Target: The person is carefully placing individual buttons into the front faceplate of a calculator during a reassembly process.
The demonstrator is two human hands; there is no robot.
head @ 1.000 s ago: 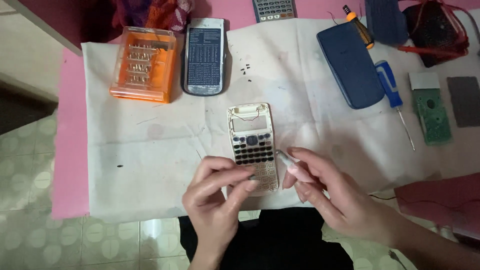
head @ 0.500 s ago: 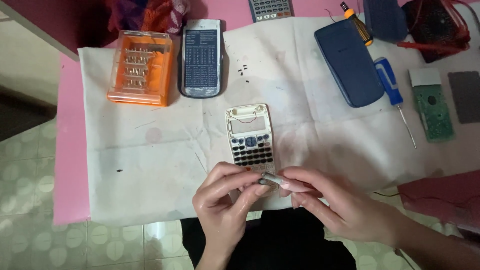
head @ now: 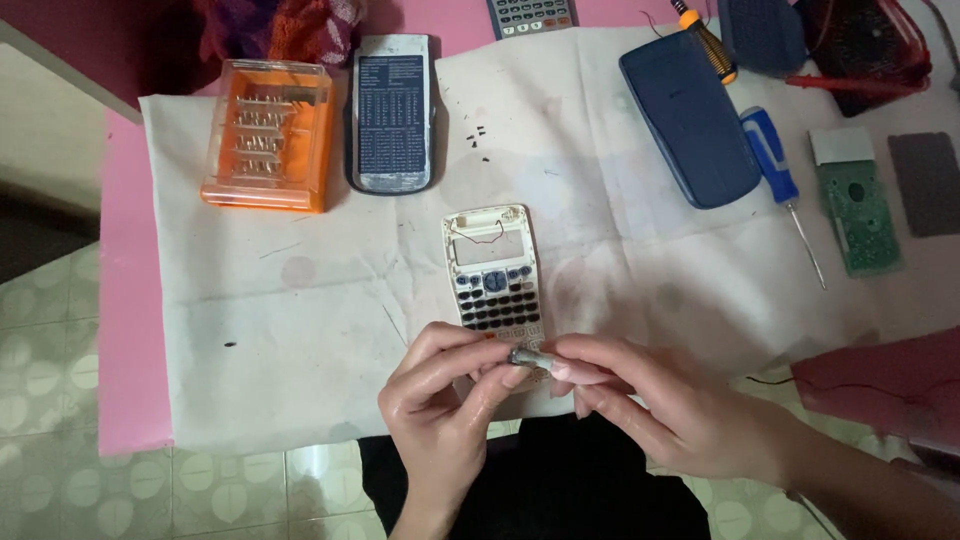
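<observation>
A: Where's the small metal piece [head: 524, 356] rn?

B: Pinched between your two hands, just above the bench edge, right at the bottom end of the calculator front shell [head: 495, 278]. Your left hand [head: 445, 400] has it by thumb + forefinger tips; your right hand [head: 660, 410] meets it from the other side w/ fingertips closed on it too.

A: Which way does it lie?

B: Long axis runs roughly left–right, so each grip sits on one end. Shell's long axis goes away from you, keypad end nearest you, empty screen window w/ thin wires at the far end.

A: Which hand's closer to the shell?

B: Left, I'd say; its fingers overlap the shell's bottom edge. The blue screwdriver [head: 775, 170] lies well off on your right, on the white cloth [head: 300, 300].
</observation>
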